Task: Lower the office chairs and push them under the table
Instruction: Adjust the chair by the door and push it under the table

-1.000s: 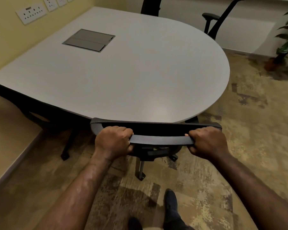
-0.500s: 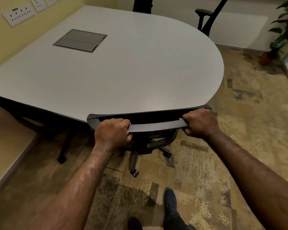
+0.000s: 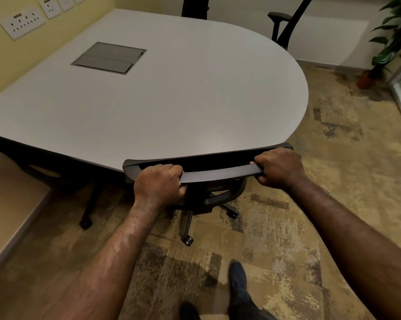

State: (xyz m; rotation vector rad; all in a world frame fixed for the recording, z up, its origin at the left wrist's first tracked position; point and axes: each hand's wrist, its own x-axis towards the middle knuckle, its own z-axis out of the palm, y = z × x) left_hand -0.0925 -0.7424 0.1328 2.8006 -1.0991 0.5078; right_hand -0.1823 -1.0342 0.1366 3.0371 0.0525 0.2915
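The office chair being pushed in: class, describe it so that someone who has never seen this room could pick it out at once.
Start at the large grey table with the rounded end. At its near edge stands a black office chair, its backrest top against the tabletop rim. Unlike the two chairs at the far side, this one is held at the backrest by the left hand and the right hand.

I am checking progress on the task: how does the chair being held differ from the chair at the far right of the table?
The held chair is tight against the table, its seat hidden beneath; the far chair stands back from the edge. The left hand and right hand grip the held chair's backrest; nobody touches the far chair. Both are black.
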